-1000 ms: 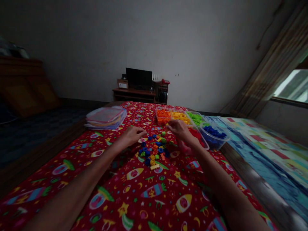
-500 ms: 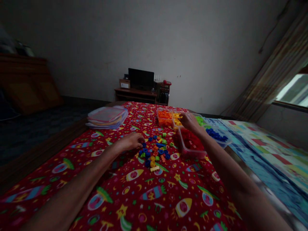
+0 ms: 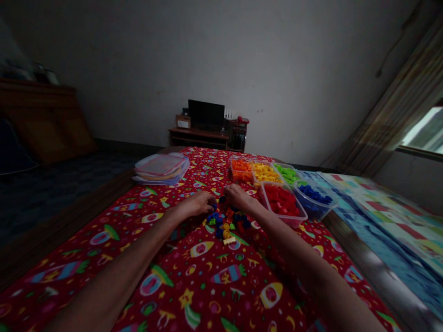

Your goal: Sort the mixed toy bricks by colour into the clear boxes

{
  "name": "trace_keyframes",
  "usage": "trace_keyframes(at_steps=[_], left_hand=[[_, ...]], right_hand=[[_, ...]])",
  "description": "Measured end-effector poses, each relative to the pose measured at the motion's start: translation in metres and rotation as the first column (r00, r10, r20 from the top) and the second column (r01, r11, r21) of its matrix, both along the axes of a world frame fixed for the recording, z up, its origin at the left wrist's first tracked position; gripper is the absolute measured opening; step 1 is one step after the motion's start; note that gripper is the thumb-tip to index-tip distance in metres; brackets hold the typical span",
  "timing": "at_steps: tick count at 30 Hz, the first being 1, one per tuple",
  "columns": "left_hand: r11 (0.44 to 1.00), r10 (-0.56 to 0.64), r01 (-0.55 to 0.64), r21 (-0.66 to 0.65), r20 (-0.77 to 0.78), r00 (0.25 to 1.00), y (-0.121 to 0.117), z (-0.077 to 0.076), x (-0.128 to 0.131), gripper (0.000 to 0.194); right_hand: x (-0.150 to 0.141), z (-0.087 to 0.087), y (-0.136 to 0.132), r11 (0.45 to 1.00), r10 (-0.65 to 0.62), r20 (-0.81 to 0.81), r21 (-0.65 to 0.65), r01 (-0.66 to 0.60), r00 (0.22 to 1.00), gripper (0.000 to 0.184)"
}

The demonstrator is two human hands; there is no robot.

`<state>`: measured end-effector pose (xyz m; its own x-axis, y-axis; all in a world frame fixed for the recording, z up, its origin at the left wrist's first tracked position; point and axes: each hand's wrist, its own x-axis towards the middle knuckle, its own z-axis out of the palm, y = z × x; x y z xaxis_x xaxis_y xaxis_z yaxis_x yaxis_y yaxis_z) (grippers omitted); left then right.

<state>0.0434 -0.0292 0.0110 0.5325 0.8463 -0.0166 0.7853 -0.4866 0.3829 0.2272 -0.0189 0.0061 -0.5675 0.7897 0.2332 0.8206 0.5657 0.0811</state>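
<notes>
A small heap of mixed plastic building blocks [image 3: 226,226] in blue, yellow, green, orange and red lies on the red patterned cloth [image 3: 207,286]. At the heap's left edge my left hand [image 3: 199,203] has its fingers curled around a small round blue piece [image 3: 213,207]. My right hand [image 3: 237,197] is over the far side of the heap, fingers bent together and pointing down. Another blue piece [image 3: 222,199] shows right at its fingertips; the rest of that grip is hidden. A pale yellow block [image 3: 229,240] lies nearest to me.
Right of the heap stand clear tubs of sorted blocks: orange [image 3: 241,170], yellow [image 3: 266,173], green [image 3: 285,173], red [image 3: 282,202] and blue [image 3: 314,196]. Stacked lids [image 3: 161,168] lie at the left. A monitor [image 3: 206,114] stands on a desk behind.
My right hand has moved from the yellow tub back left to the heap. The left hand stays at the heap's left edge. The view has shifted slightly.
</notes>
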Motion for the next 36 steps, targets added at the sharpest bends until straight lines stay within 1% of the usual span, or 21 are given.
trace_keyframes(at_steps=[2,4,7,9,11,13,15,18,20,23,26,30,33,36], left_hand=[[1.000,0.019,-0.019,-0.013,0.022,1.000,0.000,0.000,0.000,0.024],[0.998,0.067,-0.066,-0.015,0.052,0.996,0.002,-0.001,-0.001,0.022],[0.989,0.148,-0.149,-0.001,0.092,0.985,0.005,-0.001,-0.006,0.019],[0.985,0.174,-0.175,0.004,0.104,0.979,0.006,-0.001,-0.009,0.018],[0.984,0.177,-0.179,0.006,0.111,0.978,0.006,-0.001,-0.010,0.019],[0.984,0.173,-0.175,0.005,0.125,0.977,0.005,-0.001,-0.011,0.021],[0.985,0.175,-0.175,-0.012,0.152,0.973,0.005,-0.002,-0.011,0.024],[0.982,0.188,-0.177,-0.068,0.225,0.956,0.005,-0.005,-0.009,0.030],[0.979,0.199,-0.174,-0.111,0.280,0.939,0.006,-0.007,-0.008,0.033],[0.973,0.213,-0.170,-0.156,0.325,0.921,0.006,-0.010,-0.005,0.033],[0.967,0.212,-0.135,-0.216,0.384,0.899,0.004,-0.009,-0.001,0.034],[0.934,0.230,-0.056,-0.352,0.476,0.849,-0.004,-0.006,0.004,0.041],[0.923,0.240,-0.027,-0.384,0.518,0.821,-0.008,-0.005,0.009,0.045],[0.911,0.238,0.014,-0.413,0.553,0.799,-0.008,-0.007,0.011,0.048]], right_hand=[[0.002,0.003,-0.001,1.000,-0.004,-0.081,-0.003,0.004,0.997,0.023],[0.001,0.007,-0.004,0.998,0.040,-0.137,-0.050,-0.047,0.990,0.026],[-0.004,0.011,-0.008,0.970,0.116,-0.125,-0.198,-0.140,0.985,0.024],[-0.007,0.010,-0.009,0.954,0.142,-0.124,-0.246,-0.169,0.982,0.021],[-0.009,0.007,-0.010,0.966,0.138,-0.153,-0.197,-0.167,0.979,0.020],[-0.008,0.005,-0.012,0.985,0.099,-0.193,-0.120,-0.123,0.976,0.017],[-0.006,0.004,-0.016,0.992,0.063,-0.239,-0.090,-0.087,0.969,0.016],[-0.004,0.006,-0.024,0.988,0.059,-0.306,-0.117,-0.099,0.950,0.014],[-0.005,0.007,-0.029,0.980,0.084,-0.348,-0.140,-0.141,0.934,0.016],[-0.008,0.007,-0.033,0.963,0.142,-0.388,-0.160,-0.218,0.911,0.022],[-0.010,0.004,-0.034,0.960,0.151,-0.384,-0.161,-0.228,0.911,0.020],[-0.008,-0.001,-0.035,0.983,0.108,-0.355,-0.103,-0.154,0.929,0.016],[-0.006,-0.003,-0.034,0.989,0.104,-0.338,-0.063,-0.132,0.936,0.015],[-0.004,-0.003,-0.031,0.993,0.070,-0.311,-0.066,-0.095,0.948,0.015]])
